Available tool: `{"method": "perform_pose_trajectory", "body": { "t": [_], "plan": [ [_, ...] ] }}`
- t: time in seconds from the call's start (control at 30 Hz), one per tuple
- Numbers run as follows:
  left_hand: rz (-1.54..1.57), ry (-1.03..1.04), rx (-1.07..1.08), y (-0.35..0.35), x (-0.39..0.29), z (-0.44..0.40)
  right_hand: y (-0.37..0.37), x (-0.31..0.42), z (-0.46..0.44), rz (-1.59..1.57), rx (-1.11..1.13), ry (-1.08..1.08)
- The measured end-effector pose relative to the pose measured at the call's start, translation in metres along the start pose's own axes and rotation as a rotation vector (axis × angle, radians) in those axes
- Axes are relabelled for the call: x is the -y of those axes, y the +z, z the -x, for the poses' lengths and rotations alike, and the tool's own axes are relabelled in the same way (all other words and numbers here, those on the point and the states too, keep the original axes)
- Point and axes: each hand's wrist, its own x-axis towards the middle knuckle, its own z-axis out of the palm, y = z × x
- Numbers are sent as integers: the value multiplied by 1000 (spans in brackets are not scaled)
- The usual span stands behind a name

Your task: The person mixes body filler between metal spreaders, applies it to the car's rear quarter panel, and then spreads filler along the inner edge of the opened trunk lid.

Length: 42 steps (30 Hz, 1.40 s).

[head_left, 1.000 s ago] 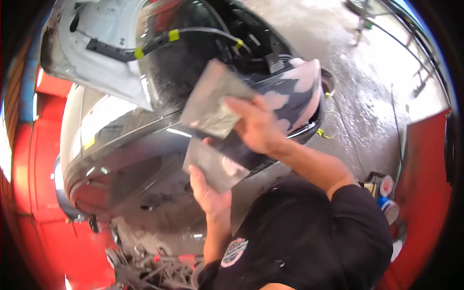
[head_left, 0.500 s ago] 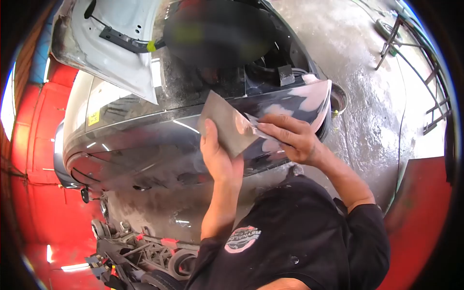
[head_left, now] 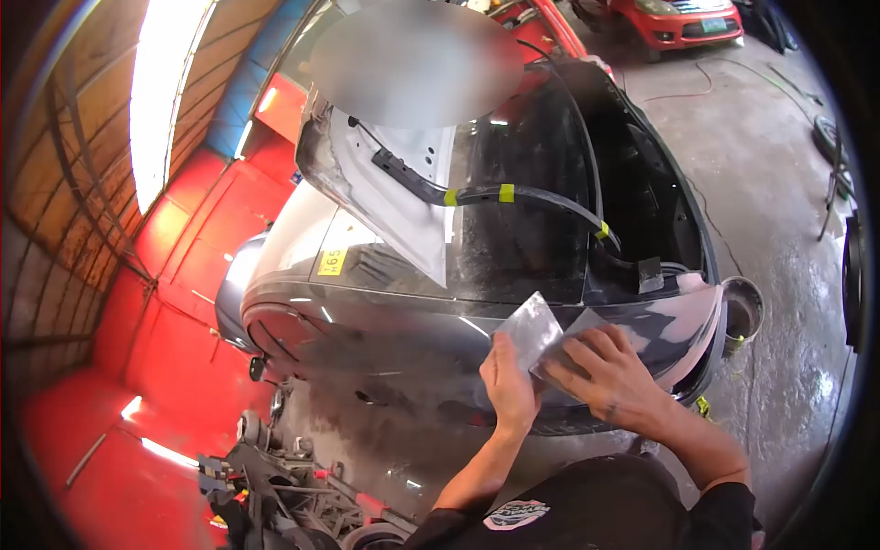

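Note:
My left hand (head_left: 510, 394) is closed on a flat, square mixing plate (head_left: 533, 328), thumb along its near edge. The plate is tilted and its face catches the light. Beside it, my right hand (head_left: 610, 378) grips a thin, flat putty spreader (head_left: 581, 323), its fingers laid over the blade against the plate's right side. Whether the blade touches the plate is hard to tell. Both hands are over the side of a dark car (head_left: 412, 335), near a corner panel with patches of pinkish filler (head_left: 689, 316).
A raised white panel (head_left: 394, 206) and a black strip with yellow tape (head_left: 536, 195) are on the car's far side. A bucket (head_left: 742, 307) stands by the corner on the wet floor. Car parts (head_left: 293, 486) lie at lower left, and a red car (head_left: 678, 23) is parked behind.
The view has swung up and left, so more wall and the red car show. My right hand's fingers now lie over the spreader at the plate's edge, and the plate has tilted to a brighter face.

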Motion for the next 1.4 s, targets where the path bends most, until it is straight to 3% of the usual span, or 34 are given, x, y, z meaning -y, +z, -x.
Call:
{"method": "perform_pose_trajectory", "body": {
  "t": [0.2,0.27,0.3,0.37,0.4,0.5,0.57,0.63,0.7,0.73,0.77,0.83,0.87,0.9,1.0,1.1,1.27,1.37,1.4],
  "plan": [
    [23,205,-107,-4,-33,-14,19,-24,25,-119,83,-5],
    [36,264,-75,-4,-46,-19,-2,-28,16,-273,-29,28],
    [57,160,-79,-2,-42,-21,-10,-29,10,-355,-82,51],
    [99,-80,-101,2,-31,-20,-21,-31,-1,-420,-129,-131],
    [249,-214,51,-6,-13,-19,-26,-30,-3,-456,-142,-197],
    [141,-292,175,14,-15,10,-6,-29,4,-268,-127,-223],
    [184,-420,113,19,-23,13,-14,-27,15,-201,-86,-109],
    [253,-370,164,23,-20,13,-15,-34,24,-156,-109,-34],
    [619,-373,743,-7,-10,-13,-12,-36,39,-108,-96,65],
    [652,-335,810,-8,-10,-17,-10,-37,47,-95,-111,125],
    [685,-297,877,-9,-10,-21,-11,-29,54,-240,-197,326],
    [411,-223,563,8,-17,1,-17,-19,62,-715,-485,654],
    [256,-330,470,14,-4,3,-22,-13,67,-1042,-694,791],
    [179,-440,508,13,16,7,-24,-9,70,-1363,-912,909],
    [367,-778,788,11,45,32,-1,-1,69,-1431,-1181,1109],
    [369,-802,800,-6,67,36,24,6,70,-1445,-1026,1062],
    [297,-669,592,-21,59,29,24,-3,59,-1368,-753,1062],
    [201,-546,441,-36,38,15,13,-72,59,-320,-464,743],
    [184,-510,427,-38,32,11,14,-96,58,-106,-368,648]
  ]
}}
